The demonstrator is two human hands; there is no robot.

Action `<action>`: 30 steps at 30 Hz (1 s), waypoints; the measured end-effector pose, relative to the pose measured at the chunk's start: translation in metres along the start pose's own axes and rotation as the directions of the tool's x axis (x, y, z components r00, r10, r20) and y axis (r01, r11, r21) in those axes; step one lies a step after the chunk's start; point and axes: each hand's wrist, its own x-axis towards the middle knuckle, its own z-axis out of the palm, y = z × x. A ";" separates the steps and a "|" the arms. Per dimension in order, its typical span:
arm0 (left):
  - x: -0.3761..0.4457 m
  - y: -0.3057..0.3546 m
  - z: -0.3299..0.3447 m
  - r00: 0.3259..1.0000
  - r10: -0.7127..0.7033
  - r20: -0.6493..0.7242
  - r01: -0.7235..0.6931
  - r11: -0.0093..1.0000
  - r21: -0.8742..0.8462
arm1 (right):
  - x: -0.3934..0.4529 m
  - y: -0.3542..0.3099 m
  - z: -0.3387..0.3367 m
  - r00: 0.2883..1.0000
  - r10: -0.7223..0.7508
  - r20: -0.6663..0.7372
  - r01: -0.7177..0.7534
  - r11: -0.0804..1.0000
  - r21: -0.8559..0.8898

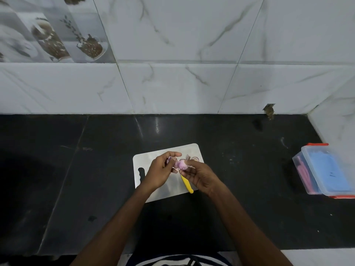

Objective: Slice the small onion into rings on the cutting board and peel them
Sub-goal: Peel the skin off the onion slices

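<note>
A small purple onion point(182, 164) is held above the steel cutting board point(143, 160) between both hands. My right hand point(199, 176) pinches the onion from below and right. My left hand point(160, 170) pinches a strip of purple peel point(169, 159) at the onion's left side. A knife with a yellow handle point(187, 184) lies on the board under my right hand, its blade hidden. Cut onion rings and bits of skin point(193, 158) lie at the board's far right corner.
The board sits on a black stone counter point(76, 169) against a white marble-tiled wall point(172, 83). A clear plastic box with orange clips point(324, 169) stands at the right. A side wall closes the counter's far right corner.
</note>
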 end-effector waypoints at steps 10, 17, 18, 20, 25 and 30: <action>-0.012 -0.001 -0.006 0.992 0.001 -0.126 -0.012 0.996 -0.088 | 0.006 -0.008 -0.005 0.989 -0.050 0.136 0.062 0.994 -0.085; -0.015 0.000 -0.011 0.989 0.071 -0.128 -0.055 0.990 0.126 | 0.010 -0.006 -0.002 0.988 -0.060 0.140 0.069 0.996 -0.060; -0.014 0.000 -0.010 0.989 0.093 -0.118 -0.069 0.978 0.197 | 0.010 -0.006 -0.002 0.989 -0.056 0.135 0.065 0.996 -0.061; -0.014 0.001 -0.007 0.988 0.127 -0.088 -0.094 0.946 0.310 | 0.011 -0.007 -0.002 0.992 -0.049 0.121 0.056 0.997 -0.060; -0.010 0.003 0.013 0.953 0.292 -0.082 -0.215 0.843 0.493 | 0.010 -0.007 -0.001 0.998 -0.027 0.061 0.029 0.999 -0.032; -0.010 -0.009 0.030 0.923 0.352 -0.156 -0.177 0.747 0.641 | 0.017 0.003 0.003 0.998 -0.051 -0.026 0.050 0.999 -0.016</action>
